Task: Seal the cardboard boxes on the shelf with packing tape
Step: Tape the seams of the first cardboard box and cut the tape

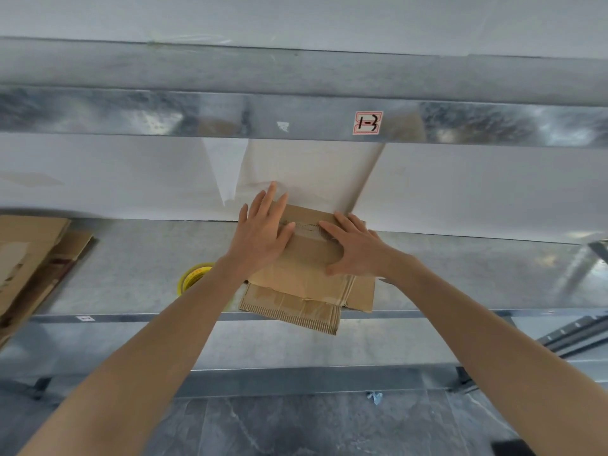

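Note:
A small brown cardboard box point(306, 258) lies flattened on the metal shelf point(131, 278), its corrugated flaps reaching over the front edge. My left hand point(263, 230) lies flat on the box's upper left part with straight, spread fingers. My right hand point(353, 246) presses flat on the upper right part, fingers pointing left along a torn seam, thumb down over the box. A yellow roll of packing tape point(192, 278) sits on the shelf just left of the box, partly hidden behind my left forearm.
Flattened cardboard sheets point(29, 261) lie at the shelf's left end. A metal beam point(296, 116) of the shelf above carries a label marked 1-3 point(367, 122). A white wall stands behind the shelf. Dark tiled floor point(296, 426) lies below.

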Available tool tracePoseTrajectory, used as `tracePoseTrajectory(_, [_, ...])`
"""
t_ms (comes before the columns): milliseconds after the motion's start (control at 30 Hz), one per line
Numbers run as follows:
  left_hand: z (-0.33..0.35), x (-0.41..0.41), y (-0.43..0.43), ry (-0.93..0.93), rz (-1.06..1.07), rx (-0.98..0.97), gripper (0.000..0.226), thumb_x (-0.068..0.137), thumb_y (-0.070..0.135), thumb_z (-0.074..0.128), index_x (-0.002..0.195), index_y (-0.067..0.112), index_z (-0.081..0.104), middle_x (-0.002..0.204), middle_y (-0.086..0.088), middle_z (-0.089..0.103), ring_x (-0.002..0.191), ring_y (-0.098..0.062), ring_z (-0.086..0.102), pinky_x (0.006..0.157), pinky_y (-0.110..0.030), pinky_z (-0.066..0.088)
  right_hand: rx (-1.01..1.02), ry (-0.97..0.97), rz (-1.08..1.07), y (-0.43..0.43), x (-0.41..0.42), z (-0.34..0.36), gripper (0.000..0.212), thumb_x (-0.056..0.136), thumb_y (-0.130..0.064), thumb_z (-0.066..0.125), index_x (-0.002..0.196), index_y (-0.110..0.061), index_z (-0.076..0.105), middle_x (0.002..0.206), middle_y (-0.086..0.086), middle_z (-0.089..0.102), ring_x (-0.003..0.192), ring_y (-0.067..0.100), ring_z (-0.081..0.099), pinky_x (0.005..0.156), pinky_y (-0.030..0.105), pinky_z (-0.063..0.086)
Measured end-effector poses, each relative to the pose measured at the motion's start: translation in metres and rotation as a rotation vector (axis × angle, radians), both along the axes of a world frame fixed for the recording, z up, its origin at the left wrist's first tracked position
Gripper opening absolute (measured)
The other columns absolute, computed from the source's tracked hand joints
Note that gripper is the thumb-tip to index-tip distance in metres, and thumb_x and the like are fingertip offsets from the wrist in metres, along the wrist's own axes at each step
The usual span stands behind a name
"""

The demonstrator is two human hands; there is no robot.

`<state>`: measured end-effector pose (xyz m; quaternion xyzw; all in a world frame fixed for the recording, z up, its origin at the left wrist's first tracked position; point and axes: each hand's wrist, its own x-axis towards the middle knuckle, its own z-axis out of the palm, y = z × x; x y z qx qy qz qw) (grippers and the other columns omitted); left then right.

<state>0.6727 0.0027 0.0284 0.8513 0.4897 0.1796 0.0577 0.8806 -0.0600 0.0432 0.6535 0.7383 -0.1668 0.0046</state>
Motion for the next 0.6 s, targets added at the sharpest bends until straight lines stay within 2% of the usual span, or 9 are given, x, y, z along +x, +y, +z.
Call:
tracePoseTrajectory(167, [-0.002,-0.002,0.005,0.036,-0.024,-0.053,0.06,0.099,0.043,0.033,0.15,0.017,0.018,0.161,-0.001,0.002,0.145,-0.019,0.012,0.114,-0.045,0.02,0.058,0.056,-0.036,-0.005,0.009,-0.003,0.092,0.074,-0.074,0.052,0.148,-0.039,0.011,0.159,-0.008,-0.001,0.144,0.012,-0.007,0.114,0.054,0.001])
tracePoseTrajectory(267, [-0.004,-0.003,0.008,0.063,-0.024,-0.121,0.061,0.099,0.047,0.03,0.152,0.02,0.014,0.16,0.001,0.006,0.146,-0.015,0.008,0.116,-0.042,0.017,0.09,0.079,-0.084,-0.014,0.019,-0.007,0.09,0.077,-0.079,0.042,0.15,-0.035,0.012,0.159,-0.01,0.0,0.145,0.011,-0.005,0.116,0.052,0.0])
tracePoseTrajectory(433, [-0.004,-0.002,0.012,0.096,-0.022,-0.136,0.059,0.099,0.048,0.027,0.151,0.023,0.016,0.158,0.005,0.015,0.145,-0.01,0.005,0.114,-0.043,0.019,0.188,0.179,-0.223,-0.032,0.05,-0.024,0.069,0.091,-0.066,0.026,0.15,-0.032,0.018,0.159,-0.004,0.012,0.146,0.016,0.008,0.116,0.048,0.01])
tracePoseTrajectory(600, [-0.004,-0.002,0.012,0.091,-0.003,-0.169,0.06,0.098,0.05,0.025,0.152,0.027,0.009,0.159,0.006,0.013,0.145,-0.011,0.005,0.113,-0.047,0.024,0.144,0.153,-0.338,-0.043,0.081,-0.063,0.051,0.1,-0.046,0.031,0.147,-0.025,0.032,0.155,0.002,0.026,0.142,0.02,0.023,0.113,0.042,0.02])
